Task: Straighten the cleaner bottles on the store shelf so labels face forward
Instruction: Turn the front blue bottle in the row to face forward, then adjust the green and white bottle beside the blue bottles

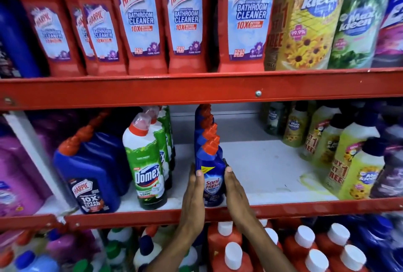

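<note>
The red shelf rack (196, 90) fills the frame, with three levels in view. Along the top of the frame stands a row of red bathroom cleaner bottles (144, 20), labels mostly forward, though the two toward the upper left look a little turned. To their right are yellow and green floor cleaner bottles (314, 18). On the middle shelf (268, 169), left of centre, sit a dark blue toilet cleaner bottle (91, 173) and a green and white bottle (146, 162), both showing their labels. At the right edge a cluster of small yellow bottles (357, 171) stands at an angle to the shelf front. White-capped orange bottles (235, 256) crowd the bottom of the frame.

In the lower centre, at the front edge of the middle shelf, stands the small blue bottle (212, 180), first in a single file of like bottles running back. The left hand (193, 193) and the right hand (234, 191) are pressed flat against its two sides, thumbs on the front, clamping it between them. Its label already faces nearly forward.

To finish this step well, I would keep the bottle's base on the shelf and twist gently with both palms until the label is square to the front edge, then check that the file behind lines up. The tall narrow shape may tip, so pressure should stay low on the body
</note>
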### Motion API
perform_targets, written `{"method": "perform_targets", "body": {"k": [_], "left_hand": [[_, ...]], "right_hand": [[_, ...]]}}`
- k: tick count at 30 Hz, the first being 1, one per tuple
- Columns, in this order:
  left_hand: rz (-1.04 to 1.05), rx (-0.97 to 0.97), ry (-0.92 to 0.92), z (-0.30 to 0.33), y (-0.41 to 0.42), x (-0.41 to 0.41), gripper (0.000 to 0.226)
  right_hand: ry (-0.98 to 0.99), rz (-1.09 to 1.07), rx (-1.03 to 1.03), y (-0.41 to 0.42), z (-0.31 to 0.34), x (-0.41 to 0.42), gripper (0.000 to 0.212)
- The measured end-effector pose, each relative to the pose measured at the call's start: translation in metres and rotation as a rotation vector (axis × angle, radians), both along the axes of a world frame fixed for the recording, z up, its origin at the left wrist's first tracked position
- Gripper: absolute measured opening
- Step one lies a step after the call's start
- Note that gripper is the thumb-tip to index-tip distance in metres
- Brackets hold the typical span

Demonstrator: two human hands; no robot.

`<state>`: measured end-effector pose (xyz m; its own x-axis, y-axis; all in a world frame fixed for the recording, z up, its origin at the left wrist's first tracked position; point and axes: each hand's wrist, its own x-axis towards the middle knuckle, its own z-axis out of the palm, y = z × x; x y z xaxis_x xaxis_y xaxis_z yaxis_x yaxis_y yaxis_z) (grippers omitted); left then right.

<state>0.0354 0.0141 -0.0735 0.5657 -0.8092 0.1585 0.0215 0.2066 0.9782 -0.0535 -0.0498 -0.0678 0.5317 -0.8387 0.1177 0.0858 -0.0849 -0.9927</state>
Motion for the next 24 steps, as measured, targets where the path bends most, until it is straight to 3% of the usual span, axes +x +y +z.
{"method": "perform_targets", "body": {"k": [11,14,16,18,21,24], "left_hand": [[0.002,0.024,-0.054,0.001,0.0,-0.001,0.097],[0.131,0.014,-0.201,0.002,0.02,0.002,0.075],[0.273,-0.046,-0.363,-0.001,0.044,0.008,0.058],[0.418,-0.147,-0.474,-0.007,0.069,0.023,0.047],[0.557,-0.222,-0.539,-0.008,0.091,0.049,0.045],[0.558,-0.144,-0.473,-0.003,0.1,0.065,0.061]], "right_hand": [[-0.028,-0.069,0.009,0.001,0.0,0.002,0.059],[-0.132,-0.307,-0.053,0.022,0.012,0.003,0.049],[-0.237,-0.56,-0.209,0.04,0.016,0.005,0.041],[-0.357,-0.664,-0.335,0.059,0.021,0.014,0.032],[-0.374,-0.545,-0.446,0.086,0.023,0.038,0.028],[-0.268,-0.336,-0.375,0.1,0.016,0.07,0.03]]}}
